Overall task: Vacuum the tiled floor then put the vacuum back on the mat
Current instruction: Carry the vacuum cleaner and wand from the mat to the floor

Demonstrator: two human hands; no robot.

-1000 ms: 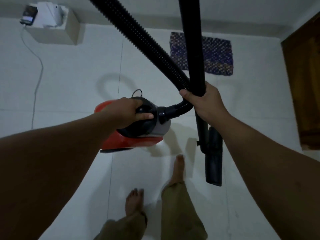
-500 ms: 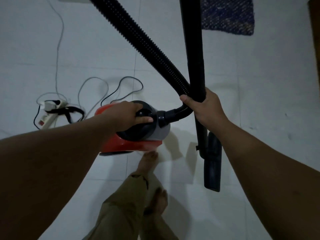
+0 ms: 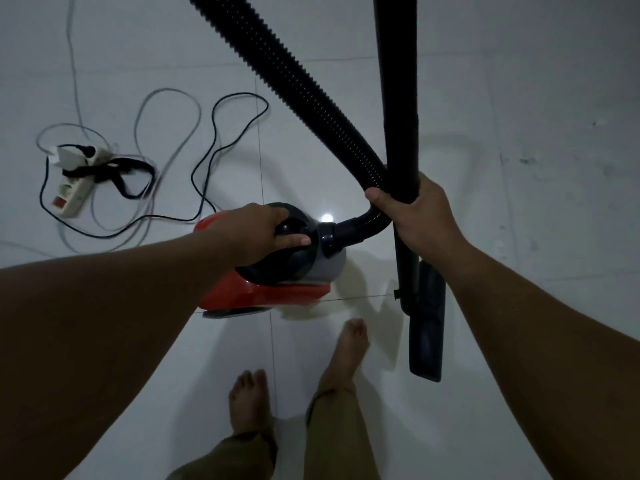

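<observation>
A red and black canister vacuum hangs just above the white tiled floor. My left hand grips its black top handle. My right hand is closed around the rigid black wand together with the ribbed black hose, which bends into the vacuum's front. The black floor nozzle hangs at the wand's lower end, to the right of my bare feet. The mat is out of view.
A white power strip with a plug and a black strap lies on the floor at the left. Loops of grey and black cable spread between it and the vacuum. Small dark specks mark the tiles at the right.
The view has swung down and away from the blue mat, which has left the frame. The power strip and cables have come into view. My feet have stepped; both grips are unchanged.
</observation>
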